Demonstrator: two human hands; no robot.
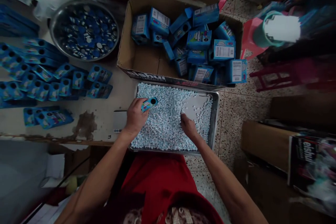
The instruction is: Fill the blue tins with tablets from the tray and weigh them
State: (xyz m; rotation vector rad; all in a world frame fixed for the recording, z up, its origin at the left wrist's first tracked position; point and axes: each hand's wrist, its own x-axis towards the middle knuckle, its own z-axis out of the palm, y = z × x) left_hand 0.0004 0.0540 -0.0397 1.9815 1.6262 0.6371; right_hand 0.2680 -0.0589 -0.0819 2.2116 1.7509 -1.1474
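Note:
A metal tray (216, 112) holds a heap of small pale blue and white pellets (168, 119). My left hand (135, 117) rests over the tray's left side, closed round a small blue packet (149, 104) with a round hole. My right hand (187, 126) is down among the pellets in the middle of the tray, fingers curled into them; what they hold, if anything, is hidden. A bare patch of tray bottom (195, 106) shows just beyond that hand.
A cardboard box (147, 59) with several blue cartons stands behind the tray. Flat blue packets (47, 80) lie in rows on the table at left. A metal bowl (84, 29) of blue caps sits at the back left. Red stools (275, 73) and boxes stand at right.

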